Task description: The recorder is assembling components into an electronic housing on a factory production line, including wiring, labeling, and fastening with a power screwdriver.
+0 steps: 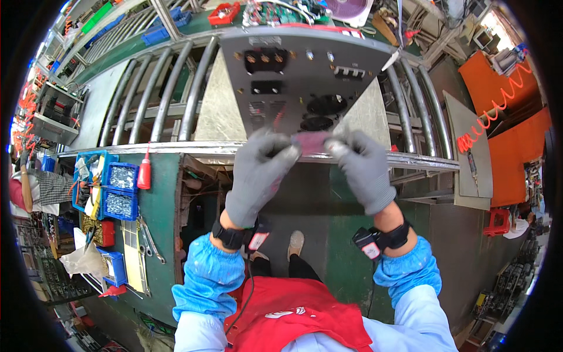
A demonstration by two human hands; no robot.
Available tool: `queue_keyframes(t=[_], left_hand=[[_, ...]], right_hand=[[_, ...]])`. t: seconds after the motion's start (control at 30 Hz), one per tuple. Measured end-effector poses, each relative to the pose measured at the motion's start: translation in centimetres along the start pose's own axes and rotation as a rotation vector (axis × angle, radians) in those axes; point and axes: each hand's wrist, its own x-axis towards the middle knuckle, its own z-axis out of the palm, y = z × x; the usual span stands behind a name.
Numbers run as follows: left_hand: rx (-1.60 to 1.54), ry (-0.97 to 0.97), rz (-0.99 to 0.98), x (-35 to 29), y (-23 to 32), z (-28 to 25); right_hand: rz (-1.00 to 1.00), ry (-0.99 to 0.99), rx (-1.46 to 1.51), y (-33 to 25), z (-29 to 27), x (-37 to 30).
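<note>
Both my hands wear grey gloves and are raised in front of a dark grey metal equipment panel [293, 64]. Between them stretches a small reddish-purple strip [312, 142], blurred, its exact kind not readable. Fingers of my left hand [257, 170] pinch its left end, and those of my right hand [365, 170] pinch the right end. The panel stands upright on a pale board [220, 111] over the roller conveyor. It carries a terminal block [265, 59] at upper left, a row of small switches [349, 73] at upper right, and round dark openings [326, 104] lower down.
Metal rollers [153, 94] lie on either side. At left, a green bench [161, 205] holds blue bins of screws [122, 176], a red bottle [144, 171] and wrenches [151, 240]. An orange coiled cord [498, 108] hangs at right with a screwdriver-like tool [472, 165].
</note>
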Motion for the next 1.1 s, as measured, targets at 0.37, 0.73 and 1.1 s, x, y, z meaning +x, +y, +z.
queue_keyframes(t=[0.37,0.73,1.1], left_hand=[[-0.012,0.108,0.111,7.7,-2.5,7.8],[0.286,0.29,0.423,10.2,-4.1,8.8],[0.316,0.33,0.385,10.2,-4.3,9.3]], right_hand=[[-0.298,0.275,0.05,6.1,-2.2,8.6],[-0.473,0.472,0.109,9.2,-0.3,11.4],[-0.548,0.518,-0.027,9.7,0.1,11.8]])
